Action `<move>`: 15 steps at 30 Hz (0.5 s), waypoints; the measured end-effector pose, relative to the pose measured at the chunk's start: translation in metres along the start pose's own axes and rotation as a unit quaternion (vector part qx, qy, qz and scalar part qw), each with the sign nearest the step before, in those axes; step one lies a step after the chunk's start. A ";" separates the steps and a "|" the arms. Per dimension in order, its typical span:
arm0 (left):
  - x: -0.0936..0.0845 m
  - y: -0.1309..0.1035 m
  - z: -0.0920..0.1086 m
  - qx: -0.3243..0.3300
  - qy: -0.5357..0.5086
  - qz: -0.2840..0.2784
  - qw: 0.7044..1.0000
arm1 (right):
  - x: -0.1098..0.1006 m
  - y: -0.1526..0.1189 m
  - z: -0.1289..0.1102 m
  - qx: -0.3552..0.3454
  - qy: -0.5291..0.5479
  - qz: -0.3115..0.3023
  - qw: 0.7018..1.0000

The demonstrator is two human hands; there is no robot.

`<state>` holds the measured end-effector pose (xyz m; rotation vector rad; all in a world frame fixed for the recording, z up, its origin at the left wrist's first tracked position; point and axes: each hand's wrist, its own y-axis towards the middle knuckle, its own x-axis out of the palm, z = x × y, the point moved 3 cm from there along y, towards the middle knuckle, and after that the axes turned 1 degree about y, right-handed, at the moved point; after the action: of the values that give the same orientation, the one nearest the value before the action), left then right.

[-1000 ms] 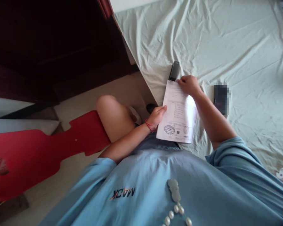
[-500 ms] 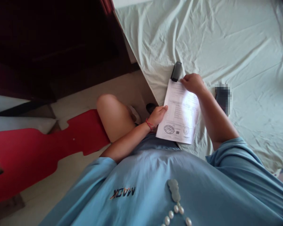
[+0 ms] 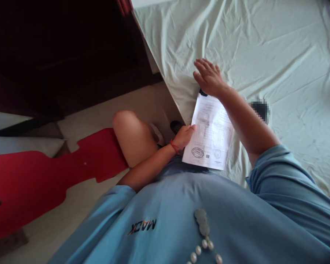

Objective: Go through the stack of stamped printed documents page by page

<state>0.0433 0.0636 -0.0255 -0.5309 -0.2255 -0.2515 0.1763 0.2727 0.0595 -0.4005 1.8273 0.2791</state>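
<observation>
A printed paper (image 3: 211, 128) with round and oval stamps near its lower edge lies partly on the bed sheet. My left hand (image 3: 183, 137) grips its left edge, thumb on top. Over the paper's top left corner stands a black stapler (image 3: 202, 92), mostly hidden, with only its front end showing. My right hand (image 3: 209, 77) is above the stapler, fingers stretched out towards the far side. Whether its palm presses on the stapler, I cannot tell.
A pale green sheet (image 3: 264, 55) with wrinkles covers the bed. A dark, blurred-out object (image 3: 260, 110) lies right of my right forearm. A red chair (image 3: 99, 156) is at the left, and dark furniture (image 3: 71, 55) stands beyond it.
My right hand has left the paper's top edge and moved up and left over the stapler, its fingers now extended. My left hand keeps its hold on the paper.
</observation>
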 end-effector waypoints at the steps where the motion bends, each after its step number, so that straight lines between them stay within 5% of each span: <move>1: 0.000 0.000 -0.001 0.002 0.002 0.001 1.000 | 0.005 0.004 0.001 0.001 0.002 -0.014 1.000; 15: 0.000 0.000 -0.005 -0.011 0.016 -0.013 1.000 | 0.022 -0.002 -0.003 0.000 -0.013 -0.004 1.000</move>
<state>0.0438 0.0615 -0.0295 -0.5460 -0.1987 -0.2872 0.1688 0.2674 0.0391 -0.4013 1.7991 0.2771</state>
